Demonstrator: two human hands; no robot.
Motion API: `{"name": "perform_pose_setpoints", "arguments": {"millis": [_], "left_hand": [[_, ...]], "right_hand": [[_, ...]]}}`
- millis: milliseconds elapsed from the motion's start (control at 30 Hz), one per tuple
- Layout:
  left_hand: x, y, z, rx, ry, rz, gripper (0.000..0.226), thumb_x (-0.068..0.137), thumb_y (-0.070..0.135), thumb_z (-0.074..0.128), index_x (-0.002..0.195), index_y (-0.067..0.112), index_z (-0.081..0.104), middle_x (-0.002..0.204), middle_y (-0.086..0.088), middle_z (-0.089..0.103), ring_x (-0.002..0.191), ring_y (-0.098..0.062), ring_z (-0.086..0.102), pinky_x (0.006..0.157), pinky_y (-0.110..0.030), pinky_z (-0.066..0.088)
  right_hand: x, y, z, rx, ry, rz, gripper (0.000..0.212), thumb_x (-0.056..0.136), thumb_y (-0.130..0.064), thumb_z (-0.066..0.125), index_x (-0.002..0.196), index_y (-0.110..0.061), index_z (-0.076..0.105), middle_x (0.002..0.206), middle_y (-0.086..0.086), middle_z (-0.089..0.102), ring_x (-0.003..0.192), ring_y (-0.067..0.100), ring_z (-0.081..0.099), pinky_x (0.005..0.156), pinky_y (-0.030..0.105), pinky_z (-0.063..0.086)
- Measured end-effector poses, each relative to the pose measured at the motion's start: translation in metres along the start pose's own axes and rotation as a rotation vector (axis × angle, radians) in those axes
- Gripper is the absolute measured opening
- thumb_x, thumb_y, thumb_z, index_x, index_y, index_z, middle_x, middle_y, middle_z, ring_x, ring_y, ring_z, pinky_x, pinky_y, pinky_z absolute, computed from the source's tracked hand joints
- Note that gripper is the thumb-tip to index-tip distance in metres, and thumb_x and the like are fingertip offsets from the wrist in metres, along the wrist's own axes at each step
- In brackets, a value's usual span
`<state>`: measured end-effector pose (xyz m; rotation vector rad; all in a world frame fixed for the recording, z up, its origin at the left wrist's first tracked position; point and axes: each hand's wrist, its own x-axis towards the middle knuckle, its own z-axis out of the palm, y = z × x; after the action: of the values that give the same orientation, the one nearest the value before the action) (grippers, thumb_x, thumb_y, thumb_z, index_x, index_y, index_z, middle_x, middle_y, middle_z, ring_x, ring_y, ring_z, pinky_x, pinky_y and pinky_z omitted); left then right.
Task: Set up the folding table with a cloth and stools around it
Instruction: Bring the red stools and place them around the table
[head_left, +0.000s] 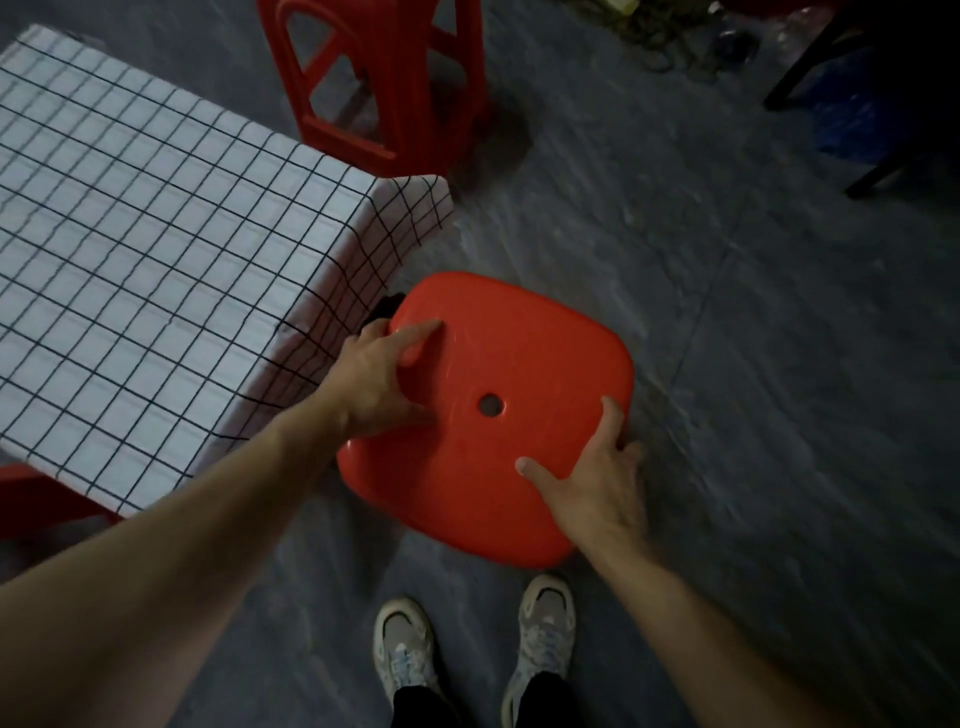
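Observation:
The folding table stands at the left under a white cloth (156, 234) with a black grid, which hangs over the near corner. Just off that corner is a red plastic stool (498, 343), seen from above, with a small hole in the middle of its seat. My left hand (379, 374) grips the seat's left edge, thumb and one finger on top. My right hand (597, 473) grips the right edge, thumb and forefinger lying on the seat and the other fingers wrapped over the rim. The stool's legs are hidden under the seat.
A second red stool (384, 78) stands upright past the table's far corner. Part of a third red stool (31, 493) shows under the cloth at the lower left. My shoes (545, 623) are just behind the held stool. Dark furniture legs (810, 67) and a blue object (852, 124) occupy the upper right.

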<state>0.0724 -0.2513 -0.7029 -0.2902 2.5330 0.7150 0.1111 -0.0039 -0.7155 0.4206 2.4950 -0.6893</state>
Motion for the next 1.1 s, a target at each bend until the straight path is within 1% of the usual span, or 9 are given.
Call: {"name": "perform_pose_setpoints", "arguments": {"millis": [133,200,267,367,567,733,867,967,1100], "left_hand": [[0.008,-0.01,-0.007,0.019,0.026,0.069,0.104,0.062,0.038,0.087,0.147,0.048,0.027,0.155,-0.021,0.022,0.144,-0.037,0.017,0.115,-0.047,0.023],[0.005,-0.016,-0.005,0.003,0.044,0.08,0.102,0.063,0.04,0.086,0.147,0.049,0.028,0.155,-0.018,0.021,0.143,-0.037,0.019,0.115,-0.047,0.024],[0.0,-0.021,0.0,-0.017,0.077,0.054,0.101,0.065,0.043,0.085,0.148,0.047,0.026,0.154,-0.014,0.023,0.14,-0.035,0.023,0.115,-0.047,0.026],[-0.01,-0.027,0.01,-0.039,0.158,-0.023,0.101,0.068,0.051,0.081,0.149,0.046,0.021,0.147,-0.014,0.033,0.132,-0.035,0.035,0.111,-0.048,0.034],[-0.022,-0.033,0.024,-0.083,0.22,-0.075,0.098,0.068,0.057,0.079,0.148,0.043,0.023,0.135,-0.015,0.046,0.122,-0.035,0.044,0.104,-0.048,0.039],[-0.031,-0.025,0.03,-0.105,0.193,-0.049,0.106,0.06,0.052,0.086,0.147,0.041,0.025,0.135,-0.015,0.047,0.122,-0.035,0.044,0.103,-0.047,0.04],[-0.034,-0.005,0.042,-0.092,0.145,-0.01,0.113,0.058,0.047,0.089,0.149,0.036,0.024,0.139,-0.016,0.044,0.124,-0.036,0.041,0.104,-0.046,0.037],[-0.035,0.015,0.057,-0.054,0.119,0.025,0.116,0.057,0.047,0.09,0.15,0.035,0.022,0.139,-0.017,0.044,0.123,-0.037,0.042,0.104,-0.044,0.036],[-0.04,0.039,0.08,-0.046,0.104,0.068,0.114,0.059,0.046,0.089,0.15,0.035,0.022,0.138,-0.019,0.044,0.122,-0.037,0.042,0.104,-0.045,0.037]], "right_hand": [[-0.018,-0.006,0.017,0.062,-0.022,0.022,0.114,0.075,-0.05,0.079,0.15,-0.038,-0.005,0.132,0.022,0.033,0.097,0.033,0.058,0.079,0.035,0.046],[-0.021,-0.008,0.02,0.097,-0.02,0.022,0.114,0.075,-0.047,0.081,0.149,-0.041,-0.005,0.135,0.02,0.031,0.095,0.029,0.056,0.077,0.036,0.047],[-0.018,-0.009,0.018,0.102,-0.006,-0.016,0.116,0.072,-0.043,0.084,0.149,-0.045,-0.003,0.14,0.017,0.025,0.105,0.031,0.054,0.086,0.042,0.051],[-0.005,-0.01,0.007,0.136,-0.014,-0.07,0.12,0.068,-0.039,0.088,0.151,-0.046,0.003,0.149,0.015,0.017,0.126,0.033,0.043,0.102,0.044,0.043],[0.007,-0.014,0.004,0.162,-0.016,-0.037,0.122,0.065,-0.044,0.089,0.152,-0.048,0.003,0.15,0.015,0.02,0.13,0.032,0.042,0.106,0.047,0.042],[0.004,0.003,0.009,0.192,0.072,-0.017,0.125,0.058,-0.048,0.09,0.149,-0.054,0.005,0.152,0.012,0.018,0.137,0.034,0.032,0.109,0.054,0.038],[0.006,0.028,0.0,0.212,0.114,-0.017,0.127,0.053,-0.05,0.092,0.15,-0.053,0.01,0.155,0.008,0.018,0.141,0.029,0.029,0.113,0.049,0.034],[0.01,0.047,-0.014,0.192,0.165,0.019,0.128,0.047,-0.057,0.091,0.148,-0.055,0.012,0.155,0.008,0.02,0.14,0.031,0.03,0.112,0.053,0.036],[0.01,0.071,-0.029,0.194,0.188,0.06,0.124,0.051,-0.052,0.091,0.148,-0.054,0.014,0.156,0.008,0.022,0.141,0.03,0.03,0.111,0.054,0.036]]}}
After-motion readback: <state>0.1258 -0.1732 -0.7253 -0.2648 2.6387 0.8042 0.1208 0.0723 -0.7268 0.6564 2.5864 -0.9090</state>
